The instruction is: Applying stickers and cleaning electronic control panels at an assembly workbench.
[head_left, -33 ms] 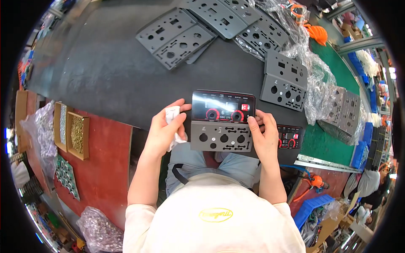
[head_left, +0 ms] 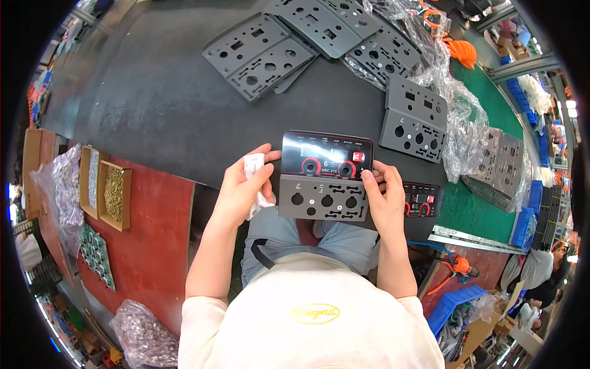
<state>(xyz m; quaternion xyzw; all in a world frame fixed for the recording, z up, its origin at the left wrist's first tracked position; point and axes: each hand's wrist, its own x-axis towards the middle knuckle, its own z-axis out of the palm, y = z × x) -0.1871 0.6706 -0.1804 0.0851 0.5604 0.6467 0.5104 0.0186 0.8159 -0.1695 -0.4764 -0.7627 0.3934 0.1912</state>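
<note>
A grey metal panel (head_left: pixel 324 178) with round and slotted holes lies at the near edge of the dark table (head_left: pixel 160 117). Its upper half carries a glossy black face with two red dial rings. My right hand (head_left: pixel 384 200) grips the panel's right edge, thumb on its front. My left hand (head_left: pixel 243 190) is at the panel's left edge and holds a crumpled white cloth (head_left: pixel 253 166) between thumb and fingers, touching the black face's corner.
Another black-faced panel (head_left: pixel 421 200) lies just right of my right hand. Bare grey panels (head_left: pixel 413 117) lie behind, more are stacked farther back (head_left: pixel 264 55) and in clear bags (head_left: pixel 498 163). On the red bench at left sit screw boxes (head_left: pixel 114 194) and circuit boards (head_left: pixel 95 252).
</note>
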